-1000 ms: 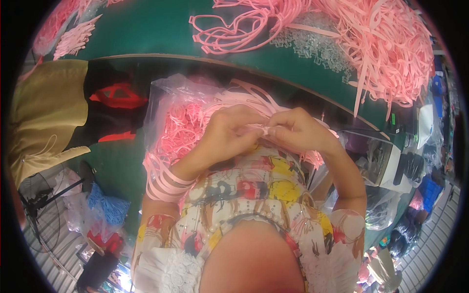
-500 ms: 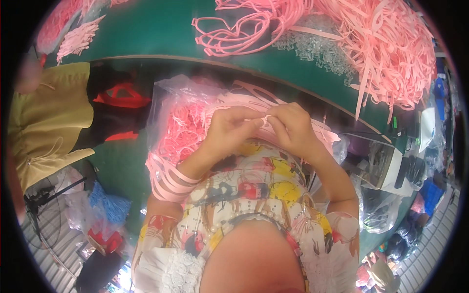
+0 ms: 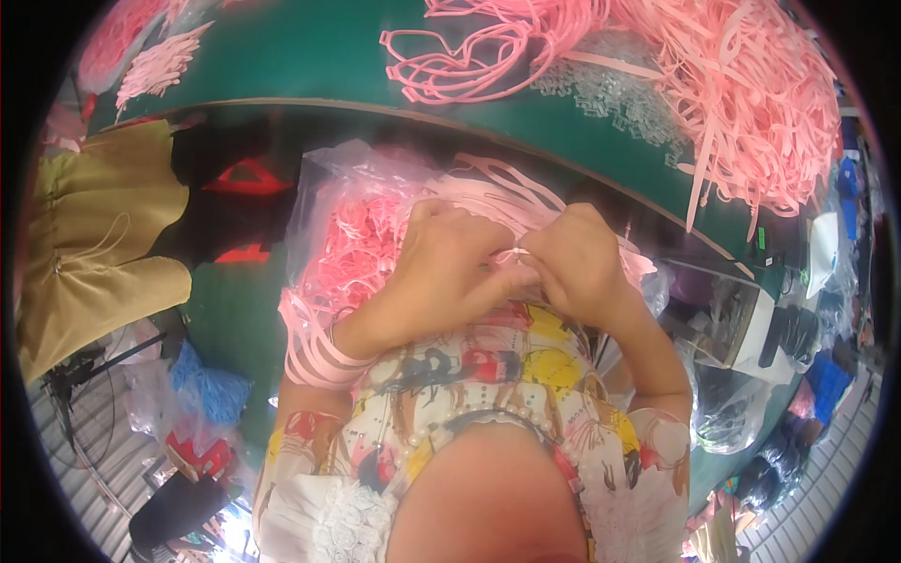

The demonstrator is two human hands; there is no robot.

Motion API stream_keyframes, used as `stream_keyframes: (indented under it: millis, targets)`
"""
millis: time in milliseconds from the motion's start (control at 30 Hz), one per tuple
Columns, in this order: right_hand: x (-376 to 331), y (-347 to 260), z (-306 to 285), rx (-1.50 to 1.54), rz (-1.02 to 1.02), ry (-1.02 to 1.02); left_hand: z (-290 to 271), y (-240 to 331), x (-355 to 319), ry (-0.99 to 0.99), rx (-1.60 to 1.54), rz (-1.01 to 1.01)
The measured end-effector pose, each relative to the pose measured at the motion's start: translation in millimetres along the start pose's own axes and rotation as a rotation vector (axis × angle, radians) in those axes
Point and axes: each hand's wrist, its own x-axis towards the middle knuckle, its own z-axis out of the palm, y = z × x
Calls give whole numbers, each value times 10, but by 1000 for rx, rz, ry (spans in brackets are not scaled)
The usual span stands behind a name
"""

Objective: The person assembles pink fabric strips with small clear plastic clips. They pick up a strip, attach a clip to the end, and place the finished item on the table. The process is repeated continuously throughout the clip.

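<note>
Wearing pink loops around the left forearm. Pinching a thin pink strap before the patterned top, with left hand and right hand both curled nearly closed on it; possibly risking a slip through so cramped a grip. Perhaps risking a snag of the loops on the plastic bag just beyond. Facing heaped straps on the green surface farther off.

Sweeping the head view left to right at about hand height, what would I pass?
Khaki cloth → clear bag of pink strips → left hand → right hand → clear-sided box with a white edge → white sheet-like item.
</note>
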Motion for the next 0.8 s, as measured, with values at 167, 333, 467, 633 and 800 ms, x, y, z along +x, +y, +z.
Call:
stream_keyframes:
  millis: [167, 333, 467, 633, 800]
  targets:
    - [12, -29, 0, -6, 29, -27, 32, -115, -1, 12, -40, 73]
    - [89, -32, -49, 112, 149, -107, 50, -172, -34, 46, 15, 105]
    - [39, -1, 10, 368, 427, -211, 74, -162, -37, 144, 140, 130]
    - [-30, 132, 144, 1281, 1165, -317, 185, -233, -44, 213, 91, 140]
    - [58, 299, 99, 1163, 953, -456, 201, -268, -36, 148, 83, 265]
